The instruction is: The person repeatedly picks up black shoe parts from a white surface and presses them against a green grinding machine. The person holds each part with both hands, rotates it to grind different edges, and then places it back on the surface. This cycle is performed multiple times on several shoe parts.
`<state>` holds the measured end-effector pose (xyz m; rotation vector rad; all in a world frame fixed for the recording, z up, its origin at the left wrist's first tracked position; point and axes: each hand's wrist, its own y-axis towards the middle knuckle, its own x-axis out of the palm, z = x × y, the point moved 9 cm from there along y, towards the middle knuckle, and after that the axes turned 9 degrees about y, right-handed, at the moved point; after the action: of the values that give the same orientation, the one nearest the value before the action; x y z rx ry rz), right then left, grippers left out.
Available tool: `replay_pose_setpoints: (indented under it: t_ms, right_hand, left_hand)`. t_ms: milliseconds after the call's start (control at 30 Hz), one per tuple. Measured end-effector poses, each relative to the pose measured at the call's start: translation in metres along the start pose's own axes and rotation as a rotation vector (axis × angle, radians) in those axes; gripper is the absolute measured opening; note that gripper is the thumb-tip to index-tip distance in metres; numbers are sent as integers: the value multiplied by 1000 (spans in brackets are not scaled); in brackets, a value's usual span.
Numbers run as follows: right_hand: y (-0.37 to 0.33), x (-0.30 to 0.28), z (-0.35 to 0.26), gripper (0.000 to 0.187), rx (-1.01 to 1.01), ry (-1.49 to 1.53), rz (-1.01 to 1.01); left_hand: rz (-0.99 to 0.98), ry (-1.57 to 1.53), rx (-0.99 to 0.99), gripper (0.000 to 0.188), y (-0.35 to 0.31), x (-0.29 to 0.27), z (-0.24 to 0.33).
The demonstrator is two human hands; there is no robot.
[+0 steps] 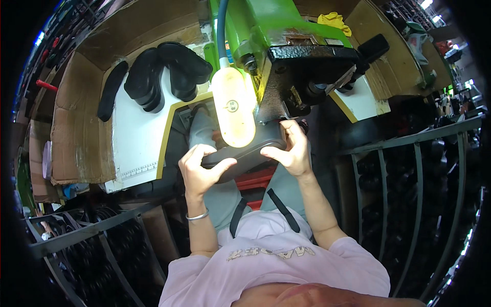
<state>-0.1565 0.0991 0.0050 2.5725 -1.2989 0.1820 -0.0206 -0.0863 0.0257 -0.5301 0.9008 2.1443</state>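
Observation:
Between my two hands I hold a thick black shoe sole [246,156], level and crosswise under the head of a green and black machine [289,71]. My left hand [198,171] is closed on its left end, with the thumb along the near side. Around its right end my right hand [292,151] is closed too, fingers on the far side close to the machine. A lit oblong lamp [233,110] hangs in front and hides part of the sole's far edge. I cannot tell whether the sole touches the machine.
Several more black soles [146,84] lie on the white tabletop [135,143] at left, walled by cardboard [84,117]. A yellow cloth [335,23] lies at the back right. Metal-railed racks [419,138] with dark items stand on both sides.

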Motion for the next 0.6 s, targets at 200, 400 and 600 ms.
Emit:
replay_pose_setpoints:
  t_ms: [200, 400, 600]
  right_hand:
    - [-2, 6, 4, 75, -170, -91, 74]
    - [-17, 38, -2, 68, -266, -255, 47]
    - [-38, 107, -64, 61, -294, -348, -340]
  left_hand:
    - [47, -463, -409, 40, -81, 62, -59]
    - [234, -668, -384, 41, -117, 81, -65]
    - [363, -446, -45, 59, -97, -21, -71]
